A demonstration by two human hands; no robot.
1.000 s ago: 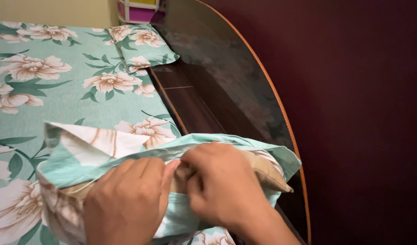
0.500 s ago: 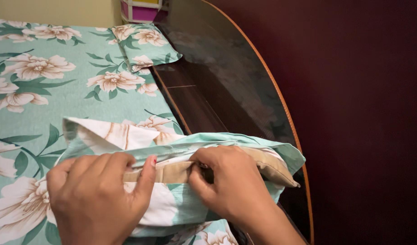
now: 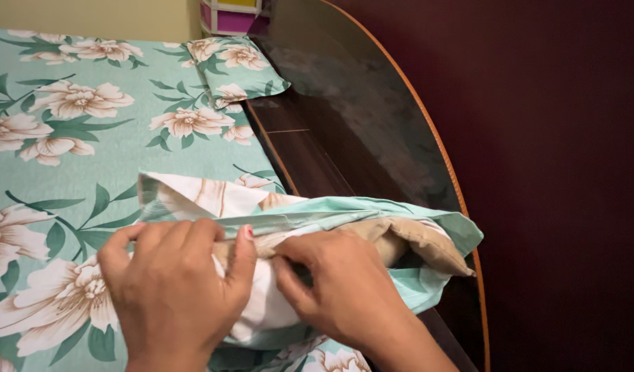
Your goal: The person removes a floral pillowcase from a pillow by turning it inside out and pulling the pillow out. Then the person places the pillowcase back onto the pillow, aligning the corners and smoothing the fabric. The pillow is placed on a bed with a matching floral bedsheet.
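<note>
Hands have shifted right along the pillow [image 3: 427,244]. Left hand [image 3: 172,289] and right hand [image 3: 338,286] both pinch the cover [image 3: 303,213], whose opening now lies closer over the pillow.

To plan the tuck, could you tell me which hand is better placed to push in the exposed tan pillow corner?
Probably the right hand: it lies beside the tan pillow corner, while the left hand grips the floral cover's edge farther away.

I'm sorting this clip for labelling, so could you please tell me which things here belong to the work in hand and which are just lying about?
In hand:
left hand
right hand
floral pillowcase
tan pillow

Lying about:
small floral pillow
floral bedsheet
dark wooden headboard
pink-and-white box
</note>
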